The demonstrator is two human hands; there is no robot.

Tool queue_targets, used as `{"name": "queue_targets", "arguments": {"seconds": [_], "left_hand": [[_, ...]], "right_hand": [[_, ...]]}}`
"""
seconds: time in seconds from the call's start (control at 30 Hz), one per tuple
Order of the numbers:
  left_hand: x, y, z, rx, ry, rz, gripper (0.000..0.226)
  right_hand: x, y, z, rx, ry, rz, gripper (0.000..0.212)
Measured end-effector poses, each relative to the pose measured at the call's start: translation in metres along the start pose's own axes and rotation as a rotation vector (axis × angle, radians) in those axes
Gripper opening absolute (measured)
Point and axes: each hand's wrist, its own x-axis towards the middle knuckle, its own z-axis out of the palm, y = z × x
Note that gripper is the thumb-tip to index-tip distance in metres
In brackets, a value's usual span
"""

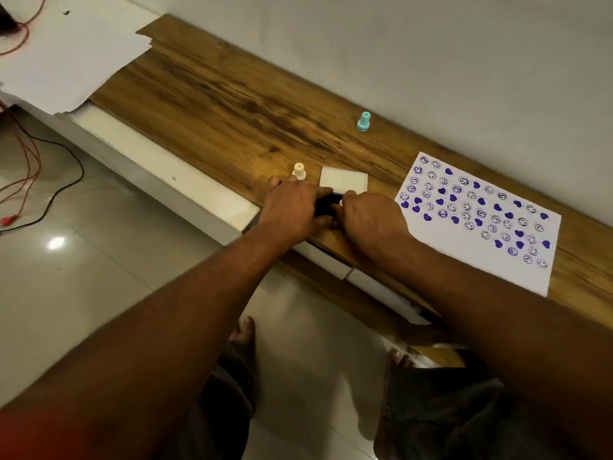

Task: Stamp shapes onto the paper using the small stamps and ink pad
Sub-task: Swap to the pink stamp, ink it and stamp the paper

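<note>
A white paper [477, 220] covered with several purple hearts and smiley prints lies on the wooden shelf [232, 104] at the right. Both my hands meet near the shelf's front edge over a dark ink pad [326, 205]. My left hand [293, 209] grips its left side, my right hand [368, 215] its right side. The pad's clear lid [345, 177] lies just behind them. A cream stamp [299, 171] stands upright behind my left hand. A teal stamp [364, 121] stands farther back near the wall.
Loose white sheets [66, 58] overlap the shelf's far left end. Red and black wires [30, 161] trail on the tiled floor at the left. The wall [431, 61] runs right behind the shelf. My feet stand below the shelf's white front edge.
</note>
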Motion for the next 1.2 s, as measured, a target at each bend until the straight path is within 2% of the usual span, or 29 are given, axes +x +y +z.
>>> {"name": "queue_targets", "arguments": {"seconds": [0.07,0.2,0.3,0.47,0.57,0.67,0.9,1.13,1.2], "left_hand": [[0.000,0.001,-0.004,0.019,-0.007,0.012,0.068],[0.002,0.005,-0.007,0.079,-0.029,0.034,0.077],[0.003,0.008,-0.006,0.106,-0.032,0.054,0.077],[0.009,0.017,-0.013,0.092,-0.035,0.021,0.087],[0.013,0.046,-0.020,0.049,0.037,0.058,0.089],[0.014,0.089,-0.018,-0.003,0.101,0.168,0.084],[0.027,0.159,0.019,-0.017,0.089,0.238,0.082],[0.041,0.172,0.038,0.014,0.027,0.204,0.085],[0.043,0.173,0.037,0.004,-0.005,0.181,0.087]], "right_hand": [[-0.005,0.009,-0.001,0.110,0.038,0.011,0.047],[-0.029,0.065,-0.025,0.476,0.268,0.168,0.066],[-0.062,0.127,-0.040,0.598,0.407,0.278,0.059],[-0.103,0.180,-0.015,0.485,0.247,0.411,0.058],[-0.096,0.182,-0.002,0.477,0.186,0.352,0.053],[-0.087,0.178,0.006,0.445,0.156,0.259,0.051],[-0.066,0.181,0.023,0.195,0.106,0.204,0.045],[-0.061,0.181,0.012,0.087,0.115,0.186,0.049],[-0.059,0.181,-0.005,0.055,0.288,0.161,0.049]]}}
